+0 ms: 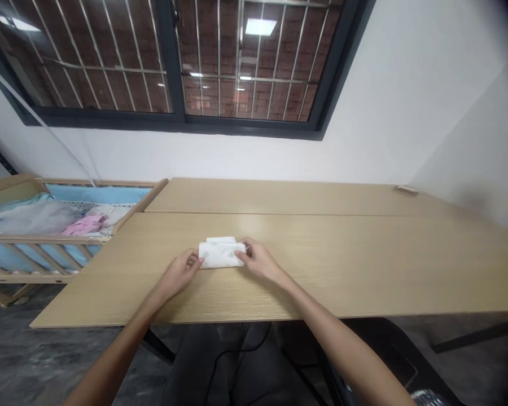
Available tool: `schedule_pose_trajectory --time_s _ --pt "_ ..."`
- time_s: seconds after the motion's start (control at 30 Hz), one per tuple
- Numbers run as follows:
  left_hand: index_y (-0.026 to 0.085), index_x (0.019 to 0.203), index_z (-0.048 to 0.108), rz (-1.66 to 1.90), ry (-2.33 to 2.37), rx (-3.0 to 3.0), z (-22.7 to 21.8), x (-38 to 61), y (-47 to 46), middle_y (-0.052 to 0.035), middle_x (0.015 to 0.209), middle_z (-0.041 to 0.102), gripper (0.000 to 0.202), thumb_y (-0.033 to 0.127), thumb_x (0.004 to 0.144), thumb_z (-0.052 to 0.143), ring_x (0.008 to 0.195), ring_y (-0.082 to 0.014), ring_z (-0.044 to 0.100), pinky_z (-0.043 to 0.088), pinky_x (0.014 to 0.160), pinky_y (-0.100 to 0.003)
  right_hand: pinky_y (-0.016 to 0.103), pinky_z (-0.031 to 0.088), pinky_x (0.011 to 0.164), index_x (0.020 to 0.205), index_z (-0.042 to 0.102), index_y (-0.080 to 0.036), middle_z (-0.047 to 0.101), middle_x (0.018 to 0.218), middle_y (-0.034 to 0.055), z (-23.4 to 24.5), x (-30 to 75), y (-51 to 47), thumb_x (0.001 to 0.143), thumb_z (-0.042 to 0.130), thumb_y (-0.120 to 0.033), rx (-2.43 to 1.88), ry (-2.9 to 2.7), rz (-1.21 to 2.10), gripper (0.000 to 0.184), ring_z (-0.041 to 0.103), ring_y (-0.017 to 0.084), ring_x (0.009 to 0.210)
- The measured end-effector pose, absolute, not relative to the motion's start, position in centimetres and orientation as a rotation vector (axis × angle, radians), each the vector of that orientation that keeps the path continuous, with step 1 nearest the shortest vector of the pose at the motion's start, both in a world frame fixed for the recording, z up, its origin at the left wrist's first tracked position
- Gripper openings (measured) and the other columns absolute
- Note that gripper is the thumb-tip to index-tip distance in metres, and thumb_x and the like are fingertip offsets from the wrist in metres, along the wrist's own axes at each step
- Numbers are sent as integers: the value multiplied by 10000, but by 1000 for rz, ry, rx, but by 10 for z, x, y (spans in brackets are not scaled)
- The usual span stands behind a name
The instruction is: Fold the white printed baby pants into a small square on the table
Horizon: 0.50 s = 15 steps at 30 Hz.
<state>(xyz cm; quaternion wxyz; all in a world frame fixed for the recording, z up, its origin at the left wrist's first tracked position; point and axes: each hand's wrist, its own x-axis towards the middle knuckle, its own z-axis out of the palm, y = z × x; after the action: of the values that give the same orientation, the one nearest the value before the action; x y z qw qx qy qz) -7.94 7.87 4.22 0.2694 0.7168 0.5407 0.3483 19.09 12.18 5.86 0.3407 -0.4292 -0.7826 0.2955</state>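
Observation:
A small folded white cloth (220, 254) with a faint print lies on the wooden table (364, 265). My left hand (180, 273) pinches its left end with curled fingers. My right hand (258, 260) grips its right end, thumb on top. Both hands rest on the table surface, one at each side of the cloth.
A wooden baby cot (46, 237) with blue lining and pink and white clothes stands to the left of the table. A small flat object (406, 189) lies at the table's far right corner. A barred window is in the wall behind. My dark-clad legs are under the table's near edge.

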Motion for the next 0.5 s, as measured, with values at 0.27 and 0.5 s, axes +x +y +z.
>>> schedule_pose_trajectory --time_s 0.27,0.5 --pt "202 970 599 759 1929 1906 35 -69 120 -80 945 754 242 410 965 475 877 -245 703 473 754 -310 262 447 616 1144 547 -210 627 817 -14 39 170 177 848 678 -312 -1307 -1777 753 339 592 160 703" --pt "213 898 618 585 2069 1964 24 -65 131 -94 908 747 199 376 950 517 848 -275 699 447 688 -319 283 463 661 993 548 -202 639 823 15 16 170 182 856 650 -277 -1396 -1748 687 187 607 186 758"
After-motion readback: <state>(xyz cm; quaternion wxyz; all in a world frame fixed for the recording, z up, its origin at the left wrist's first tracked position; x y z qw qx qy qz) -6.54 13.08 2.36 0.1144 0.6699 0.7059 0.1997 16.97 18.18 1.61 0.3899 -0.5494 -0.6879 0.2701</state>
